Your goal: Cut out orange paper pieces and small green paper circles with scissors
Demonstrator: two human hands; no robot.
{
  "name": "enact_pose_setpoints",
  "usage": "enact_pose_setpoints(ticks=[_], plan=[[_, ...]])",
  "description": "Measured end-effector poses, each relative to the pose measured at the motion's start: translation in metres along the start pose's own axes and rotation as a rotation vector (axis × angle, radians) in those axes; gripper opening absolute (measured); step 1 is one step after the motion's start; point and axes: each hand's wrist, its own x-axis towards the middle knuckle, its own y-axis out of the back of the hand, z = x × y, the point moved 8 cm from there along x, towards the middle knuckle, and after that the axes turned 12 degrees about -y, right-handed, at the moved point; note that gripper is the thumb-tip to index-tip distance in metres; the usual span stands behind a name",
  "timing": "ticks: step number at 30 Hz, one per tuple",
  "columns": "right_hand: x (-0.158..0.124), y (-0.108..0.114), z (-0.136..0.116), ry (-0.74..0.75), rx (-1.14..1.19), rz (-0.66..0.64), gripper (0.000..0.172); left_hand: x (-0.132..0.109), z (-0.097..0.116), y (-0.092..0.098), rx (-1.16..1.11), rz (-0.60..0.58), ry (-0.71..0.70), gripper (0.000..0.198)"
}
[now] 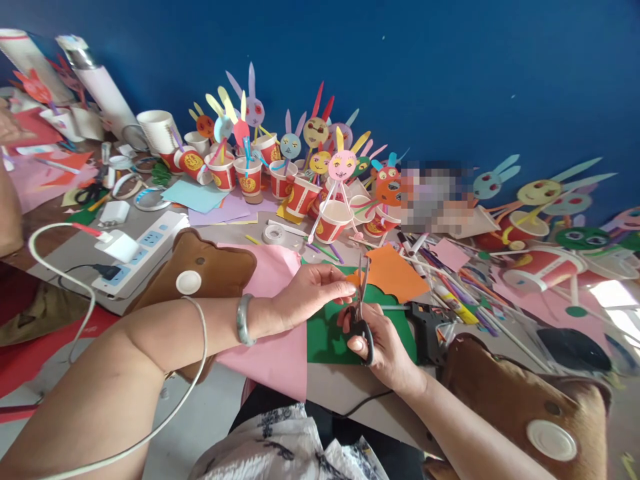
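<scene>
My right hand (383, 343) grips black-handled scissors (361, 300), with the blades slightly apart and pointing away from me. Close to the blades, my left hand (320, 290) has thumb and forefinger pinched on a small piece of orange paper (353, 277), mostly covered by the fingers and blades. Beneath both hands lies a green paper sheet (327, 337). It meets a pink paper sheet (280, 367) on the left. A larger orange paper sheet (397, 273) with a scalloped cut edge rests just beyond the scissors.
Paper cups (335, 223) with rabbit-faced figures line the blue wall. On the left are a power strip (143, 250) and a brown cushion (215, 267); a white cable (205, 333) crosses my left forearm. To the right lie a black glue gun (425, 330), pens (455, 303) and another cushion (500, 387).
</scene>
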Motion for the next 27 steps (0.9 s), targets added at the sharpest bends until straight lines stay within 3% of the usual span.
enact_pose_setpoints(ticks=[27], plan=[[-0.0007,-0.0025,0.0018,-0.052,0.028,-0.039,0.074,-0.0026,-0.0034,0.0011,0.001,0.030,0.043,0.020]])
